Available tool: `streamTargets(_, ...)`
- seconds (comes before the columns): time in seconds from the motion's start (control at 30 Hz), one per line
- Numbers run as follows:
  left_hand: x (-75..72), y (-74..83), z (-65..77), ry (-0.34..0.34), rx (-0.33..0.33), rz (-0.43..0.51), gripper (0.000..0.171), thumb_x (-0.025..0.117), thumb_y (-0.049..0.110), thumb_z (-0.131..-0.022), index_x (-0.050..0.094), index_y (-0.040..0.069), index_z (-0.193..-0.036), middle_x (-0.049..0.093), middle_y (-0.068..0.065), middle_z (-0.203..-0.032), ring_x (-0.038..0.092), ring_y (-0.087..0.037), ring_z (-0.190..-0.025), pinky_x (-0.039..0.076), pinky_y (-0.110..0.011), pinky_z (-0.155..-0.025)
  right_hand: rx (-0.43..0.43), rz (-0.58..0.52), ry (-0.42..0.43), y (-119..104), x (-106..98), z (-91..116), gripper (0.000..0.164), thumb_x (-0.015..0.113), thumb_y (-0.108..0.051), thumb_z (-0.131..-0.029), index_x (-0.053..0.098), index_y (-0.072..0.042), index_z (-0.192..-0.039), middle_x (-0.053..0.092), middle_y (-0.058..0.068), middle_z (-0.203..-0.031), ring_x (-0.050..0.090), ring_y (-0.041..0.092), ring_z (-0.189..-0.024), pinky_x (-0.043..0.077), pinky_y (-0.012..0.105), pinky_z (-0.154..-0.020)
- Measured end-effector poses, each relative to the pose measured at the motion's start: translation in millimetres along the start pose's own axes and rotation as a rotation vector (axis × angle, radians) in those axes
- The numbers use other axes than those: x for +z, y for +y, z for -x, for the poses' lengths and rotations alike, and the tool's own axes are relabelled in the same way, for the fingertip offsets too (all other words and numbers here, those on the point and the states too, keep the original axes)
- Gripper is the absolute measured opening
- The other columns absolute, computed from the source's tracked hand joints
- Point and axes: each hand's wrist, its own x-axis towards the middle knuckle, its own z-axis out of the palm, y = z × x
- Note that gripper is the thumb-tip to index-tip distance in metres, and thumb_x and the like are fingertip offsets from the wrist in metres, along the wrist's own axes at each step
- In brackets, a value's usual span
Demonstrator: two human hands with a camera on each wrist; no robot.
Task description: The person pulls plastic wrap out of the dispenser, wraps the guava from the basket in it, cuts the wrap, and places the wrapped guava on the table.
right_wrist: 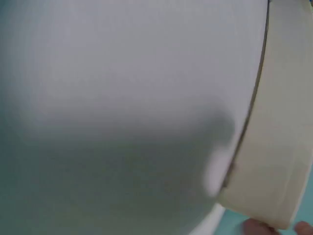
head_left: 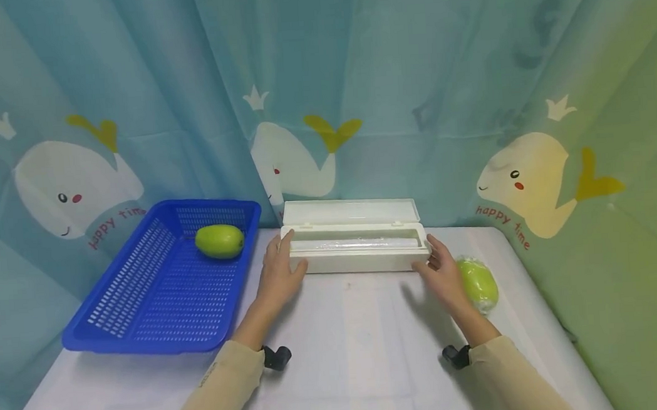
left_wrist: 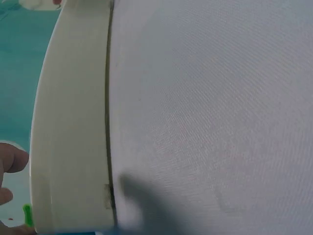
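Observation:
A white cling film box (head_left: 360,262) lies lengthwise across the table's far side, its lid (head_left: 351,212) tipped back on the hinge. Inside rests a roll of clear film (head_left: 356,244). At the box's left end, my left hand (head_left: 278,274) has its thumb toward the front and fingers around the side. My right hand (head_left: 441,273) grips the opposite end, thumb low at the front corner. Both wrist views show the box's smooth long wall (left_wrist: 73,117), with fingertips at its ends. A green fruit wrapped in film (head_left: 478,283) lies just right of my right hand.
To the left stands a blue plastic basket (head_left: 162,348) with perforated sides, holding a green fruit (head_left: 220,242). A white cloth (head_left: 349,354) covers the table. Behind the box hangs a blue curtain (head_left: 400,88) with whale prints, continuing along the right side.

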Motion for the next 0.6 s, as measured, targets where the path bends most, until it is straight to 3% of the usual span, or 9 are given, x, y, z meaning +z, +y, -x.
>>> streamTargets(0.07,-0.9,4.3,-2.8,0.006,0.060,-0.082,0.058,0.062,0.023,-0.095,0.044,0.013,-0.149,0.027,-0.023,-0.157,0.027,-0.045,-0.144,0.032,-0.061,-0.113,-0.126,0.127,0.028,-6.8,0.4,-6.1,0.060,0.061,-0.017,-0.096,0.040,-0.006,-0.151,0.036,0.024,-0.155,0.035,0.043,-0.142,0.029,0.058,-0.115)
streamTargets(0.17,-1.9,12.9,-10.9,0.016,0.208,-0.232,0.045,0.062,0.020,-0.096,0.056,0.009,-0.139,0.042,-0.021,-0.150,0.038,-0.042,-0.138,0.036,-0.057,-0.111,-0.350,0.320,0.049,-24.1,3.0,-19.1,0.038,0.061,-0.014,-0.094,0.063,-0.003,-0.131,0.053,0.024,-0.140,0.047,0.044,-0.131,0.038,0.062,-0.106)
streamTargets(0.27,-2.5,21.9,-21.8,-0.001,0.311,-0.355,0.037,0.061,0.017,-0.098,0.061,0.007,-0.134,0.059,-0.018,-0.134,0.055,-0.039,-0.121,0.046,-0.052,-0.101,-0.492,0.470,-0.046,-41.6,8.8,-38.0,0.025,0.059,-0.009,-0.095,0.073,-0.006,-0.115,0.068,0.017,-0.118,0.063,0.036,-0.106,0.050,0.054,-0.089)
streamTargets(0.33,-1.9,25.3,-28.9,-0.045,0.319,-0.427,0.035,0.060,0.019,-0.099,0.063,0.009,-0.133,0.064,-0.015,-0.127,0.061,-0.038,-0.111,0.052,-0.051,-0.091,-0.505,0.569,-0.145,-49.1,12.6,-50.2,0.026,0.056,-0.007,-0.096,0.074,-0.009,-0.114,0.070,0.011,-0.107,0.064,0.029,-0.092,0.052,0.046,-0.078)
streamTargets(0.43,-0.2,24.0,-37.2,-0.112,0.302,-0.511,0.031,0.060,0.026,-0.100,0.067,0.013,-0.127,0.069,-0.011,-0.117,0.065,-0.036,-0.100,0.053,-0.050,-0.080,-0.469,0.713,-0.276,-56.4,18.7,-63.7,0.031,0.053,-0.008,-0.097,0.073,-0.013,-0.120,0.064,0.009,-0.096,0.054,0.024,-0.080,0.046,0.038,-0.067)
streamTargets(0.6,0.1,17.9,-45.7,-0.134,0.302,-0.520,0.016,0.064,0.029,-0.098,0.075,0.017,-0.097,0.071,-0.004,-0.091,0.064,-0.030,-0.086,0.050,-0.048,-0.073,-0.410,0.820,-0.338,-60.7,27.2,-73.9,0.022,0.061,-0.019,-0.098,0.076,-0.018,-0.113,0.056,0.007,-0.095,0.049,0.024,-0.083,0.045,0.038,-0.066)
